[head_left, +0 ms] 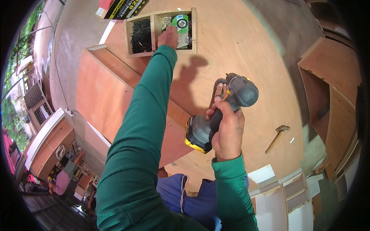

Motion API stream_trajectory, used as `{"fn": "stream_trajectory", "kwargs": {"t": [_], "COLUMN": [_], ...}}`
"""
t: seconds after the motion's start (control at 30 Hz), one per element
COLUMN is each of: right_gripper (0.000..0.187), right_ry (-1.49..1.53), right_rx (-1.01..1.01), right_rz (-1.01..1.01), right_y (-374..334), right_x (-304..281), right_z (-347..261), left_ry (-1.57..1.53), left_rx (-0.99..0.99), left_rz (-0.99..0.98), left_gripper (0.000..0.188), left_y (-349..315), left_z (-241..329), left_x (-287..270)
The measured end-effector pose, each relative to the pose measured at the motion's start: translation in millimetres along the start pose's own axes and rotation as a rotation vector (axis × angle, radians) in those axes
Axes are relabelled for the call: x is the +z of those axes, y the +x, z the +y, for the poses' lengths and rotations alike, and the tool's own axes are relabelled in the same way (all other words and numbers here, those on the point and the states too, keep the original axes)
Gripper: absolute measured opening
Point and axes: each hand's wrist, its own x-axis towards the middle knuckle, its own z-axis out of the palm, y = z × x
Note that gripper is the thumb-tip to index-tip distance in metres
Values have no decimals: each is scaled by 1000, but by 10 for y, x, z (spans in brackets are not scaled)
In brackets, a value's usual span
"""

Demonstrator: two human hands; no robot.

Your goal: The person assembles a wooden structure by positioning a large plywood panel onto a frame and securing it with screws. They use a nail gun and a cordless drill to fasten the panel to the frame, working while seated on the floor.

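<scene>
My left hand [168,37] reaches down into the right compartment of a two-part wooden box [194,30]. Its fingertips are hidden among the contents, so whether they grip anything does not show. Beside those fingers lies a green disc [180,23] with a dark centre, probably a grinding disc, among small clear bags. Dark screws or nails [141,36] fill the left compartment. Gripped by its handle in my right hand [230,133] is a cordless drill [243,90] with a black and yellow battery, held sideways above the plywood.
A long wooden panel assembly [104,88] lies left of my legs. On the plywood sheet [266,69] to the right rests a claw hammer [276,139]. Wooden cabinet carcasses [327,73] stand at the right. A black and yellow carton [125,8] sits behind the box. Another person [61,181] is at lower left.
</scene>
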Motion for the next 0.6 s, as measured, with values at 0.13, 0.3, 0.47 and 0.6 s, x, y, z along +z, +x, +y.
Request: {"fn": "stream_trajectory", "kwargs": {"t": [0.13,0.3,0.47,0.6], "right_gripper": [38,37,37,33], "right_ry": [14,62,48,46], "right_rx": [9,5,9,-11], "right_rz": [17,-15,-11,-4], "right_y": [-20,6,-6,-35], "right_x": [8,28,62,124], "right_z": [-40,-30,-1,4], "left_ry": [-20,-1585,-1968,-1820], "left_rx": [3,-404,207,-33], "left_rz": [-116,-167,-232,-86], "left_gripper": [18,24,24,23], "left_y": [81,195,14,-17], "left_z": [-68,-198,-260,-224], "left_x": [15,-708,-1764,-1707]}}
